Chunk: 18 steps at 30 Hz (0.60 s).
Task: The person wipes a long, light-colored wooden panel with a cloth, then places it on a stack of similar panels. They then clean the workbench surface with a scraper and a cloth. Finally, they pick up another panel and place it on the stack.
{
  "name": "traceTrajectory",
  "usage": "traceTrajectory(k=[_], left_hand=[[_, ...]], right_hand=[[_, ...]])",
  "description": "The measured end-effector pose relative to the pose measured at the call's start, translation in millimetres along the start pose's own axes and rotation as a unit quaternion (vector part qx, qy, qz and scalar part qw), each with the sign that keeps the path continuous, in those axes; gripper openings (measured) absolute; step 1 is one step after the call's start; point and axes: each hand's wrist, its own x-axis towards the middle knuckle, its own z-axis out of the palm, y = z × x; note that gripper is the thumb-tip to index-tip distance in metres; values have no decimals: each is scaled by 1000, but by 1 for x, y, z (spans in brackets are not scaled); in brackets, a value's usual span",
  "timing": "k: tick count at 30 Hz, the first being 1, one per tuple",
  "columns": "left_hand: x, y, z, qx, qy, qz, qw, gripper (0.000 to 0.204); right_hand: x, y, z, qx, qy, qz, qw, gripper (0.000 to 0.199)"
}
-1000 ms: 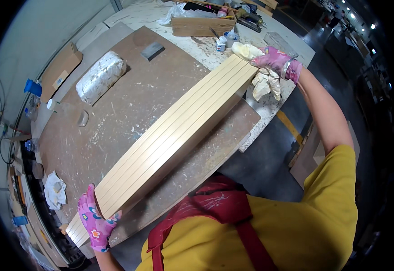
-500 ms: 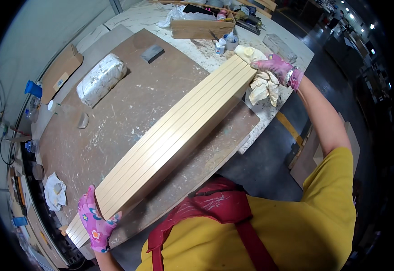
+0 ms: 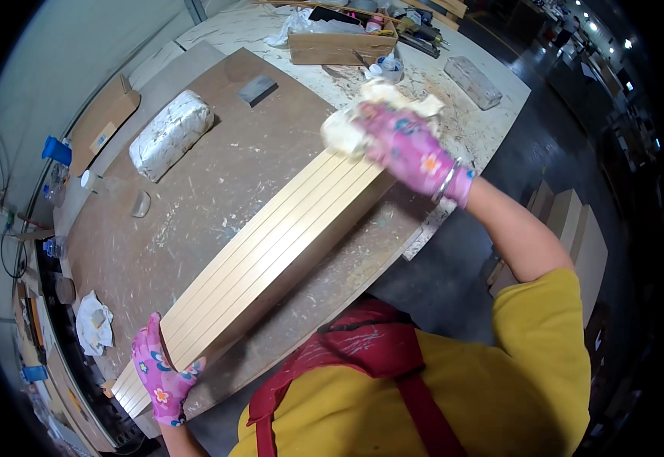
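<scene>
A long, pale wooden piece (image 3: 252, 251) with grooves running along its top lies diagonally across the work table. Near its lower left end, my left hand (image 3: 166, 373) in a pink flowered glove grips across it, thumb and fingers spread over the two sides. At the upper right end, my right hand (image 3: 412, 148), gloved alike, is closed around a crumpled cream cloth (image 3: 345, 131). The cloth presses on the top surface and covers that end of the wood. Motion blurs the right fingers a little.
On the table (image 3: 217, 179) are a white-wrapped bundle (image 3: 172, 135), a grey block (image 3: 257, 90) and a crumpled white cloth (image 3: 94, 324). A wooden box (image 3: 341, 49) of supplies and a pale slab (image 3: 473, 82) stand farther back. Boards (image 3: 568, 228) lean below the right side.
My right hand has moved left and nearer along the wood with the cloth, from its far end onto the top. My left hand and the wooden piece have stayed in place.
</scene>
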Motion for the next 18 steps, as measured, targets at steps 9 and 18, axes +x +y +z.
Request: traceTrajectory(k=[9, 18], left_hand=[[6, 4, -2, 11, -1, 11, 1000, 100], [8, 5, -2, -4, 7, 19, 1000, 98]], right_hand=[[-7, 76, 21, 58, 83, 133, 986, 45], [-22, 135, -5, 401, 18, 334, 853, 69]])
